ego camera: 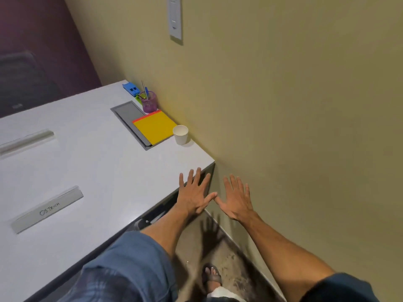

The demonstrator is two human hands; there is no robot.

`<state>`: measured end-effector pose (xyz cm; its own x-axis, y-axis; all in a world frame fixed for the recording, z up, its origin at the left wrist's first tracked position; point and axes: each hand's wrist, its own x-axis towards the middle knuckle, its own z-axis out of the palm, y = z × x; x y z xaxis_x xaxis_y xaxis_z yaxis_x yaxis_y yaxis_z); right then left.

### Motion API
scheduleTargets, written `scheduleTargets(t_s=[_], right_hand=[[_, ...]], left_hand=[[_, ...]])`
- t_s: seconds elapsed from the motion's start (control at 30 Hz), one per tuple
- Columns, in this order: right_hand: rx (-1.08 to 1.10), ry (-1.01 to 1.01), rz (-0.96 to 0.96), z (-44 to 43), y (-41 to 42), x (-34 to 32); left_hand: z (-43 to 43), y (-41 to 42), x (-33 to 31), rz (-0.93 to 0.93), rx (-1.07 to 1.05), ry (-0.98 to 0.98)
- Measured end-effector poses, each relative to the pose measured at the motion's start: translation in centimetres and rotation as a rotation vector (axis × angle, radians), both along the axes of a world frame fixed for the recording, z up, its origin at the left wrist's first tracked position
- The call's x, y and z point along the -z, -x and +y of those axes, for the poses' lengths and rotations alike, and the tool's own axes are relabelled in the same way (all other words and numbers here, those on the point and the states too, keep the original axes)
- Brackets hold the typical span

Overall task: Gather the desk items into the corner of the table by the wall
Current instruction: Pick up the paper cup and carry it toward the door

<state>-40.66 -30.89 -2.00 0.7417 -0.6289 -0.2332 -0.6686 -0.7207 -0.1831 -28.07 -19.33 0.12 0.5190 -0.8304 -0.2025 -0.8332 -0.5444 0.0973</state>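
Along the wall side of the white table (91, 171) stand several desk items. A white paper cup (180, 134) stands upright nearest the corner. Beside it lies a yellow notepad (154, 127) with an orange edge. Behind that a purple pen holder (149, 102) holds pens, and a blue object (131, 88) lies farthest back. My left hand (194, 192) is spread flat over the table's near corner edge, holding nothing. My right hand (236, 198) is spread open beside it, off the table near the wall. The thumbs touch.
A grey cable hatch (127, 114) is set in the tabletop, partly under the notepad. Two name-plate holders (46, 210) (26, 141) lie on the left of the table. A dark chair (24, 83) stands beyond. The beige wall (283, 105) runs along the right.
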Motion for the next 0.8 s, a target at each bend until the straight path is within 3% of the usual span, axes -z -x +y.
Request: scheduleTargets(t_s=[0.4, 0.8], right_hand=[[-0.302, -0.013, 0.02, -6.7, -11.1, 0.5], [-0.409, 0.003, -0.08, -9.5, -24.6, 0.9]], left_hand=[[-1.2, -8.6, 1.2, 0.044, -0.316, -0.006], [-0.4, -18.3, 3.3, 0.062, -0.417, -0.046]])
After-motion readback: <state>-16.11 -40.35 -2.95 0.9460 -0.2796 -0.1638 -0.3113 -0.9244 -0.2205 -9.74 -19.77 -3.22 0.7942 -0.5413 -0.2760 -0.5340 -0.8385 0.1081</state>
